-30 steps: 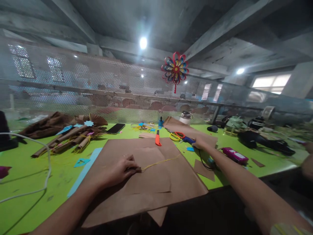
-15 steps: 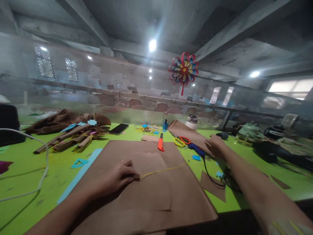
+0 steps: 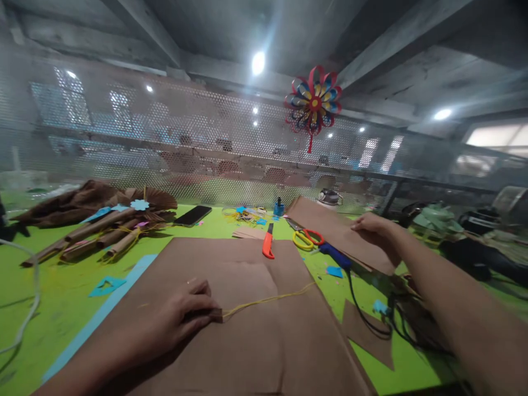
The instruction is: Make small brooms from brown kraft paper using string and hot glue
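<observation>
My left hand (image 3: 181,318) rests on a large brown paper sheet (image 3: 247,324), fingers closed on a small dark brown piece (image 3: 215,315) from which a yellow string (image 3: 268,300) trails to the right. My right hand (image 3: 373,230) reaches to the far right and grips the edge of another brown paper sheet (image 3: 334,231), lifted off the green table (image 3: 70,297). A blue-handled tool (image 3: 335,255) with a black cord (image 3: 363,319) lies just below that sheet.
Yellow and red scissors (image 3: 305,237) and an orange utility knife (image 3: 268,244) lie beyond the large sheet. A black phone (image 3: 192,215), rolled brown paper tubes (image 3: 99,234), blue scraps (image 3: 107,285) and a white cable (image 3: 28,308) are at the left. A mesh screen (image 3: 165,148) backs the table.
My right hand left the blue-handled tool, moved right and took hold of the far brown sheet, lifting its edge. The left hand stayed put; the view shifted down and closer.
</observation>
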Motion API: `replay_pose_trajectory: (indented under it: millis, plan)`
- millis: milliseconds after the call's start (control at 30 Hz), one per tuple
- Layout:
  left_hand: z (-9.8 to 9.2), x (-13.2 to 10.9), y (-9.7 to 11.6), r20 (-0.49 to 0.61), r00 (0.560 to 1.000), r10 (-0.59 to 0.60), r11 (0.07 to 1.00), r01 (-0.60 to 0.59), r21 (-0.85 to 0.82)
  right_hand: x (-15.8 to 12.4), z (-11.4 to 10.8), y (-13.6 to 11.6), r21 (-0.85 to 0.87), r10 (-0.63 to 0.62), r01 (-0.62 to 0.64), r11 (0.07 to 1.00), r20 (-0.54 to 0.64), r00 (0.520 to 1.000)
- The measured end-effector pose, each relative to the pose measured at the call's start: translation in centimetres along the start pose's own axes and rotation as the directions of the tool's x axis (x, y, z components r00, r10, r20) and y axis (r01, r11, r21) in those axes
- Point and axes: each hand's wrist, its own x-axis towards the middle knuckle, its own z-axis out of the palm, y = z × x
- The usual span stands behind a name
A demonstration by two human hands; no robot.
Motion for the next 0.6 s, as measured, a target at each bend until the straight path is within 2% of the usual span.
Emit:
replay_pose_trajectory:
  millis: [67,167,300,367,433,467,533,600]
  plan:
    - [-0.2,0.0,0.3,0.000,1.000,0.003,1.000,-0.003,0.012,-1.2,-2.0,0.2,0.080,0.070,-0.077,0.994,0.087,0.994]
    - [-0.3,-0.1,0.6,-0.007,0.999,0.033,0.999,-0.033,0.041,-4.7,-5.2,0.9,0.216,0.137,-0.161,0.963,0.118,0.983]
    - [-0.2,-0.2,1.0,-0.053,0.993,0.104,0.989,-0.098,0.109,-12.5,-7.9,2.3,0.431,0.171,-0.199,0.880,0.102,0.980]
    - [0.0,-0.2,1.2,-0.072,0.989,0.131,0.978,-0.117,0.173,-17.6,-8.1,3.0,0.576,0.167,-0.202,0.792,0.115,0.979]
    - [0.1,-0.1,1.5,-0.078,0.985,0.155,0.964,-0.133,0.232,-23.1,-7.5,3.3,0.638,0.186,-0.244,0.730,0.158,0.970]
    - [0.1,0.0,1.8,-0.064,0.984,0.166,0.956,-0.145,0.256,-25.9,-7.0,3.2,0.697,0.212,-0.295,0.653,0.206,0.955]
    - [0.1,0.0,2.4,-0.021,0.984,0.179,0.943,-0.165,0.290,-31.0,-5.7,2.6,0.722,0.206,-0.318,0.614,0.242,0.948]
    - [-0.1,-0.4,3.4,0.016,0.986,0.165,0.940,-0.162,0.301,-35.1,-4.1,1.5,0.742,0.268,-0.383,0.551,0.278,0.923]
